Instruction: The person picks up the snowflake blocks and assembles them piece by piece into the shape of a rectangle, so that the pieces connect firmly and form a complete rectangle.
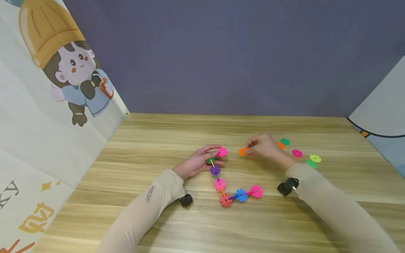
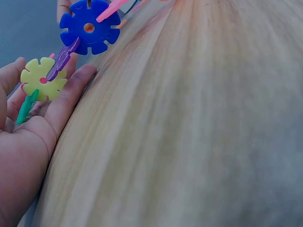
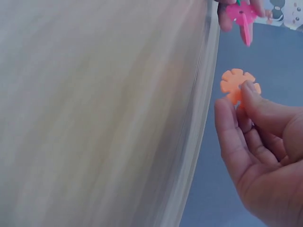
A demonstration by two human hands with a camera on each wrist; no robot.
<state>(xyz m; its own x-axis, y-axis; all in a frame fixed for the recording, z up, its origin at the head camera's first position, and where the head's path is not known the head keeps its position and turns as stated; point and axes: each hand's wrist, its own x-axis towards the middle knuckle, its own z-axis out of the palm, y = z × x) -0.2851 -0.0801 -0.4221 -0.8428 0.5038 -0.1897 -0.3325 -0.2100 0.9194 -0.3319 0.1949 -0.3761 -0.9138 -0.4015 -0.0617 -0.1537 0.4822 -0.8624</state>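
Pinching an orange disc [image 1: 242, 151] between thumb and fingers, the right hand [image 1: 264, 146] holds it near the far end of a chain [image 1: 219, 184] of notched discs, with a gap between the two. In the right-wrist view the disc shows against the grey-blue wall, its notched rim standing out past the thumb.

The left hand [image 1: 200, 161] has its thumb and fingers closed on that far end, about a pink disc [image 1: 222, 151] and a green disc [image 1: 210, 159] partly hidden by the hand. From there the chain runs toward the person, past a yellow disc seen edge-on, a purple disc [image 1: 215, 170] and another pink one, to a red disc [image 1: 226, 200], where it bends right through a blue disc [image 1: 241, 195] to a last pink one [image 1: 256, 191]. The links between are discs slotted in on edge.

Beside the right forearm, loose discs lie on the worktop [image 1: 126, 175]: green [image 1: 285, 141], orange [image 1: 280, 145], pink [image 1: 297, 153], yellow [image 1: 315, 158] and a second green [image 1: 311, 164], with a bit of orange just showing next to the arm. Both sleeves are pale, and each wrist carries a black camera [image 1: 186, 200]. A cartoon figure [image 1: 76, 66] is printed on the white sheet [image 1: 25, 140] at left.
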